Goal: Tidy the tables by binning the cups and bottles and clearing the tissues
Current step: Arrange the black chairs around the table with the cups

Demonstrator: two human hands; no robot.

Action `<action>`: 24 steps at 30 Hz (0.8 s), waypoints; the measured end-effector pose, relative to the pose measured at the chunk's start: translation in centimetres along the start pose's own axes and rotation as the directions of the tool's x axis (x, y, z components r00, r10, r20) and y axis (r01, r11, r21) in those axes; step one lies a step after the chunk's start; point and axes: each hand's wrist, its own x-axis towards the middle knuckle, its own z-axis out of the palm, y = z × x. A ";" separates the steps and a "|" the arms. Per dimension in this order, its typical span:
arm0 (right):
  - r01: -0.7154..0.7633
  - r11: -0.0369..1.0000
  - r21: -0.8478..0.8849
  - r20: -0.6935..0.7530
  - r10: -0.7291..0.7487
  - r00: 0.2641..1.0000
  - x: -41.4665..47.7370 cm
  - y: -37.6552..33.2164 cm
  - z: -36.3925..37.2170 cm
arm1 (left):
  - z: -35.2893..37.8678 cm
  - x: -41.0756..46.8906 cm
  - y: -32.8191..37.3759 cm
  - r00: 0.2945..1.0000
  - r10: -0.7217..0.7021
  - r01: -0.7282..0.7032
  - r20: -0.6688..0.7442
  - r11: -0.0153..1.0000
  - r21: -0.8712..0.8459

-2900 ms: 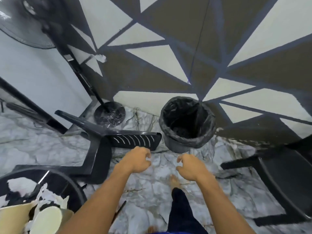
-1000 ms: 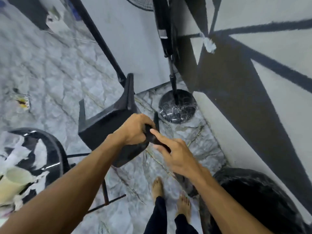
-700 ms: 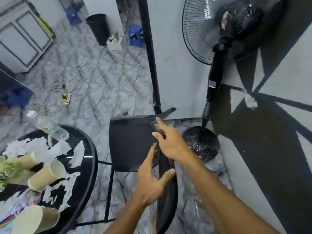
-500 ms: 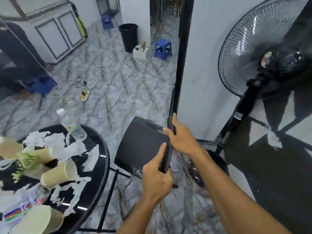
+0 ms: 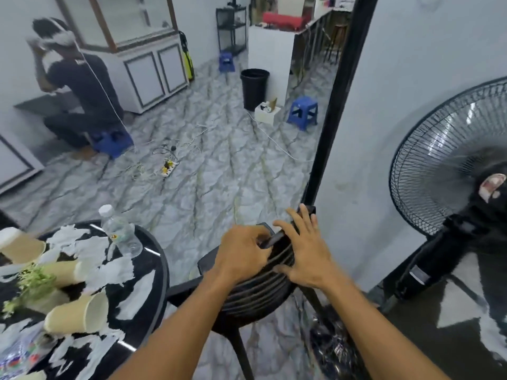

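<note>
A round black table (image 5: 162, 272) at the lower left carries several paper cups, one lying near the front (image 5: 75, 315) and one at the far left (image 5: 22, 246). A clear plastic bottle (image 5: 120, 233) stands near its far rim, and torn white tissues (image 5: 118, 271) are strewn over the top. A black chair (image 5: 258, 294) stands upright beside the table. My left hand (image 5: 241, 256) grips the top edge of its backrest. My right hand (image 5: 306, 259) rests on the backrest with fingers spread.
A standing fan (image 5: 452, 171) is close on the right, its base (image 5: 330, 344) by the chair legs. A black pillar (image 5: 337, 105) rises ahead. Across the floor are a black bin (image 5: 254, 87), blue stools (image 5: 303, 112), a power strip with cables (image 5: 168, 167) and a crouching person (image 5: 79, 86).
The tipped chair has been lifted and turned upright beside the table. My view swung from the lined bin and wall toward the room. My right hand has loosened from gripping to resting.
</note>
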 end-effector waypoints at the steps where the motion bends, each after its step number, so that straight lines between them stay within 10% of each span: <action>1: 0.004 1.000 -0.026 -0.001 -0.004 1.000 1.0 1.2 0.3 | 0.3 0.7 0.2 0.998 0.058 -0.057 -0.019 0.995 0.086; 5: -0.038 0.993 -0.109 -0.001 0.038 0.999 4.3 5.7 0.3 | 1.4 1.7 -0.7 0.992 0.032 -0.077 0.120 0.919 0.387; 11: 0.025 0.995 0.096 -0.065 -0.019 0.998 6.5 13.2 0.0 | 3.3 0.5 -4.0 0.946 -0.288 0.208 0.149 0.892 0.401; 24: 0.050 0.995 0.088 -0.099 -0.042 0.994 7.8 17.1 -0.8 | 9.6 6.7 -2.3 0.992 0.120 -0.116 0.029 0.828 0.549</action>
